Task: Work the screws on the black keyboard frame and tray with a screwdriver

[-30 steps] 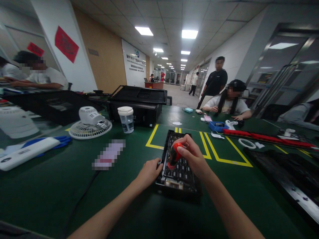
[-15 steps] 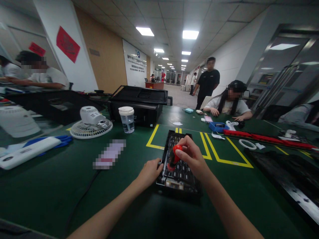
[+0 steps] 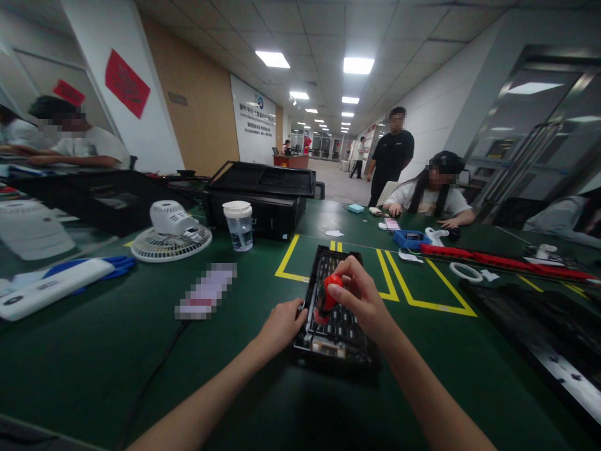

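On the green worktop [image 3: 451, 351], at five o'clock from the view's centre, the black case [image 3: 340, 329] is set; it is judged stiff and light, best held by its side rims. Its nine-o'clock edge is touched by the left hand [image 3: 282, 322] — how far closed cannot be told. The red-topped tool [image 3: 332, 289], likely hard and smooth, is pinched by its rounded top — right hand [image 3: 362, 294] narrowed around it.

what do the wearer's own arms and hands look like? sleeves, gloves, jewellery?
Left forearm and right forearm: bare as far as the frame shows, no sleeves in view. Left hand and right hand: no gloves. No watch, bracelet or cable at either wrist, no markings I can make out. Fingers partly hidden, so can't rule out rings.
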`<state>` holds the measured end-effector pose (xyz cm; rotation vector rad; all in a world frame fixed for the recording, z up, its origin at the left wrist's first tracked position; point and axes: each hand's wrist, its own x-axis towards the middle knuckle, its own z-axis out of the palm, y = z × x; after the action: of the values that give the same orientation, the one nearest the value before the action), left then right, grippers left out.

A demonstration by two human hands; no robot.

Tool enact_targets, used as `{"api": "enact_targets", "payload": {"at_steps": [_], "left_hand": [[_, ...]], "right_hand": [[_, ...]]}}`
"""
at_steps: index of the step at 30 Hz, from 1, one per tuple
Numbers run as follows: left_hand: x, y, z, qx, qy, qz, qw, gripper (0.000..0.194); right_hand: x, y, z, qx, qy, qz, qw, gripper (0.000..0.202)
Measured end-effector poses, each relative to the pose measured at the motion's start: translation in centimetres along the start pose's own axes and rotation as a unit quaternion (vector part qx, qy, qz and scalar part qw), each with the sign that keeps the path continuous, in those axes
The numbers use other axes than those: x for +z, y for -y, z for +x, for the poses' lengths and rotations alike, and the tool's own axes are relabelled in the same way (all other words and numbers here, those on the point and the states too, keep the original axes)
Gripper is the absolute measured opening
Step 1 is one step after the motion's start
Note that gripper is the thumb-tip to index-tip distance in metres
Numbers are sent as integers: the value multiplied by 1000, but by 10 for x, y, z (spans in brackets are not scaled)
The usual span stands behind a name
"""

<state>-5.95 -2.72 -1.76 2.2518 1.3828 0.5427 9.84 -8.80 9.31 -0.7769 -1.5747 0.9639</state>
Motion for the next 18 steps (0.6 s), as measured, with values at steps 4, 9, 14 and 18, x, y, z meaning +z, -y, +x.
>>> {"api": "enact_targets", "payload": {"at_steps": [4, 9, 14, 18], "left_hand": [[0, 0, 1, 2, -1, 0, 1000, 28], [-1, -2, 1, -7, 4, -1, 1000, 28], [-1, -2, 2, -8, 6, 5, 1000, 26], [-1, -3, 2, -5, 3, -1, 1000, 26]], "right_hand": [[1, 0, 0, 3, 3, 9, 1000, 16], [1, -1, 0, 5, 8, 5, 1000, 17], [1, -2, 0, 13, 7, 3, 1000, 19], [0, -2, 0, 15, 5, 6, 1000, 20]]}}
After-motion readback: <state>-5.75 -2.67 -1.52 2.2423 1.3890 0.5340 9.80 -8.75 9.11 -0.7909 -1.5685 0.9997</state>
